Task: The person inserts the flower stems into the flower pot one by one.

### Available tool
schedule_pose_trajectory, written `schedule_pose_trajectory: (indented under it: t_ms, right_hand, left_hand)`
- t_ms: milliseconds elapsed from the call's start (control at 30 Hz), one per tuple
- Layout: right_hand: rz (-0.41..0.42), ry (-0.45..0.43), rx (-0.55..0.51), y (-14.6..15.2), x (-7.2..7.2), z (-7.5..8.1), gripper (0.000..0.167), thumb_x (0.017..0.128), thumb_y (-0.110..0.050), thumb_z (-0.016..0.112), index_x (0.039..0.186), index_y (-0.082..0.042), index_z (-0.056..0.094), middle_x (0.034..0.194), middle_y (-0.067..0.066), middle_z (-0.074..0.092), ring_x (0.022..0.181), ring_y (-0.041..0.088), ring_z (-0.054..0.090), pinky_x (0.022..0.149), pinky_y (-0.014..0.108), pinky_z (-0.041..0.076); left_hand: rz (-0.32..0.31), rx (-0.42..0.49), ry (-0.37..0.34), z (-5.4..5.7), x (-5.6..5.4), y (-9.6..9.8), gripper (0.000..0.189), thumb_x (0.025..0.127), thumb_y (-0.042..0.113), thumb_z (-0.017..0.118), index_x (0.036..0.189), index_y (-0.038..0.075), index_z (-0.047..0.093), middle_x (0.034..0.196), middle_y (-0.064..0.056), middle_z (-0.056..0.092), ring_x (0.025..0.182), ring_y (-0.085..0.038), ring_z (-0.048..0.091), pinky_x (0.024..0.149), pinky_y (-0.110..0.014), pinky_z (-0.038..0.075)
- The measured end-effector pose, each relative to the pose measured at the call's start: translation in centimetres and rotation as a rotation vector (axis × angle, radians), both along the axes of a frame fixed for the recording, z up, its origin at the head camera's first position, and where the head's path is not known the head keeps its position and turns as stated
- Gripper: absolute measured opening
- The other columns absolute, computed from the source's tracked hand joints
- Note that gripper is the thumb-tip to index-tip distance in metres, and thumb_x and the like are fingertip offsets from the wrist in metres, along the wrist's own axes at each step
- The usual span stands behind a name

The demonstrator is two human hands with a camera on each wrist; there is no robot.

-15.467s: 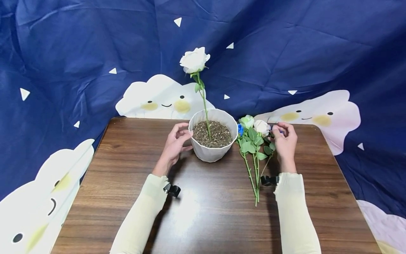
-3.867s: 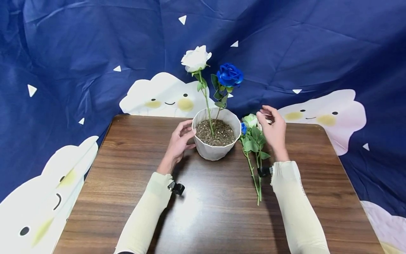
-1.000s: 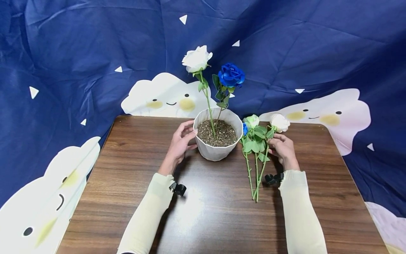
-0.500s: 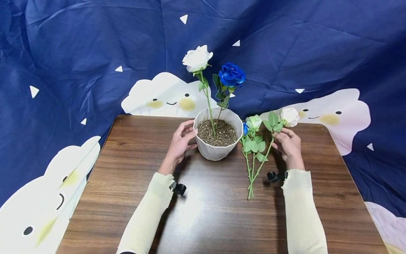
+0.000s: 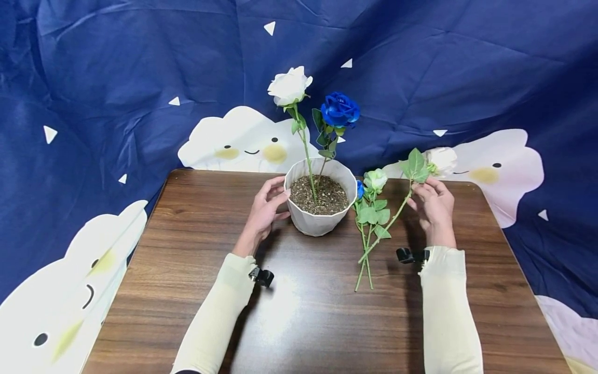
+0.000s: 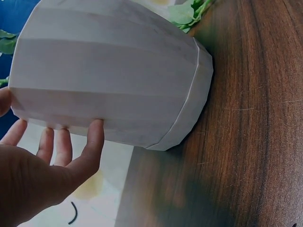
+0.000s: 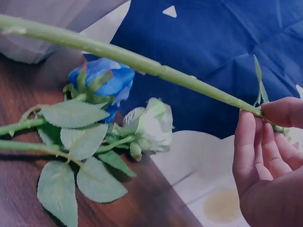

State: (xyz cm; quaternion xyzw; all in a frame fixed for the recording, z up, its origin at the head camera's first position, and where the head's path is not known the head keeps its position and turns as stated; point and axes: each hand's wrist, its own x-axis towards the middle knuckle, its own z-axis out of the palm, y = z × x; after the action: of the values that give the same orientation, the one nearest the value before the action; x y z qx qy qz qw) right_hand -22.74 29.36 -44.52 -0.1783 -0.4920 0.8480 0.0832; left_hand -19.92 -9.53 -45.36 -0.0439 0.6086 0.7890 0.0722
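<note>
Where right fingers (image 7: 245,146) pinch, rose stem (image 7: 142,65) between

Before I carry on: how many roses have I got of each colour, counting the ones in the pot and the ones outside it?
White: 2, potted white rose and white rose in the right hand
Blue: 2, potted blue rose and loose blue rose
Pale green: 1, loose pale green rose
Total: 5

Glare whitens the head view's table (image 5: 277,306) at six o'clock; the dimmer right-wrist view blurs the pot (image 7: 28,48) at ten.
</note>
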Motion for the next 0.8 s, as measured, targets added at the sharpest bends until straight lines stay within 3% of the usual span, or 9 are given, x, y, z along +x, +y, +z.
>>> schedule_pose_trajectory:
  t_ms: [300, 533, 800]
  right_hand:
    - [-0.086, 0.097, -0.088, -0.5, 0.1, 1.8, 0.032, 0.087, 0.019, 0.066, 0.106, -0.003, 0.055, 0.085, 0.006, 0.063, 0.065, 0.013, 0.064, 0.047, 0.027, 0.058]
    - [-0.058, 0.161, -0.117, -1.1, 0.4, 3.2, 0.034, 0.086, 0.021, 0.065, 0.107, -0.003, 0.054, 0.079, 0.007, 0.063, 0.062, 0.015, 0.061, 0.044, 0.028, 0.056]
    - [-0.039, 0.209, -0.17, -1.9, 0.5, 4.6, 0.035, 0.084, 0.021, 0.068, 0.106, -0.002, 0.051, 0.084, 0.01, 0.062, 0.065, 0.018, 0.064, 0.048, 0.03, 0.059]
  left_hand:
    - [0.002, -0.003, -0.002, 0.0, 0.0, 0.0, 0.046, 0.097, 0.013, 0.067, 0.141, 0.018, 0.055, 0.125, -0.008, 0.051, 0.105, -0.019, 0.057, 0.086, -0.055, 0.058]
    - [0.0, -0.002, -0.005, 0.0, 0.0, 0.0, 0.046, 0.097, 0.013, 0.067, 0.141, 0.017, 0.055, 0.127, -0.009, 0.051, 0.105, -0.019, 0.058, 0.089, -0.057, 0.057]
    - [0.0, 0.001, 0.0, 0.0, 0.0, 0.0, 0.046, 0.097, 0.013, 0.067, 0.141, 0.017, 0.055, 0.126, -0.009, 0.05, 0.106, -0.02, 0.056, 0.087, -0.057, 0.057]
